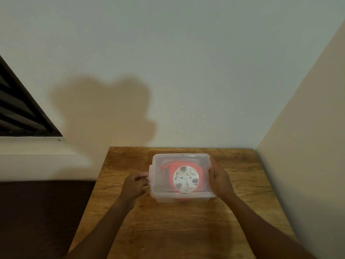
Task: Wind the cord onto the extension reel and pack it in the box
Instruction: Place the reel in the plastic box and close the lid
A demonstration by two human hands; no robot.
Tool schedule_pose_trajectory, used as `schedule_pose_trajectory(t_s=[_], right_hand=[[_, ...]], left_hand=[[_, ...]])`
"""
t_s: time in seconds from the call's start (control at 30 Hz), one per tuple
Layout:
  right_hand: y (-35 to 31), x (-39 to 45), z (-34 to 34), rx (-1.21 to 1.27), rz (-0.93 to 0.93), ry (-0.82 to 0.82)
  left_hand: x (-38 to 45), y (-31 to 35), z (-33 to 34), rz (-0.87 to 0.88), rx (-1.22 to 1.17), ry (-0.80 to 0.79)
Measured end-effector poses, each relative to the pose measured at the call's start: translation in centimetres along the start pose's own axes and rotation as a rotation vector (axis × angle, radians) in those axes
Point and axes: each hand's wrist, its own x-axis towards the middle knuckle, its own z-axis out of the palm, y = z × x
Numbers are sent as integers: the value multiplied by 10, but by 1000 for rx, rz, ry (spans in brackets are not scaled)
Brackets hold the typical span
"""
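A clear plastic box stands on the wooden table with its clear lid on top. Through the lid I see the red extension reel lying flat, its white round face up. My left hand is at the box's left end, fingers curled round the left clip. My right hand lies against the right end, fingers fairly straight along the side by the right clip. No loose cord shows outside the box.
The wooden table sits in a corner, walls behind and to the right. A window with a dark frame and a white sill is at the left. Left of the table the floor is dark.
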Motion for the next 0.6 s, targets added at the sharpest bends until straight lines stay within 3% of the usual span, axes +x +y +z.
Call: schedule_pose_trajectory(t_s=[0.07,0.23,0.4,0.6], right_hand=[[0,1,1,11,17,-13],[3,-13,11,157,430,108],[6,-24,18,175,454,101],[1,-27,9,330,468,-36]], left_hand=[[-5,-6,4,68,46,33],[-30,-37,31,131,69,89],[-38,-40,44,281,51,30],[-34,-39,35,149,-67,-111]])
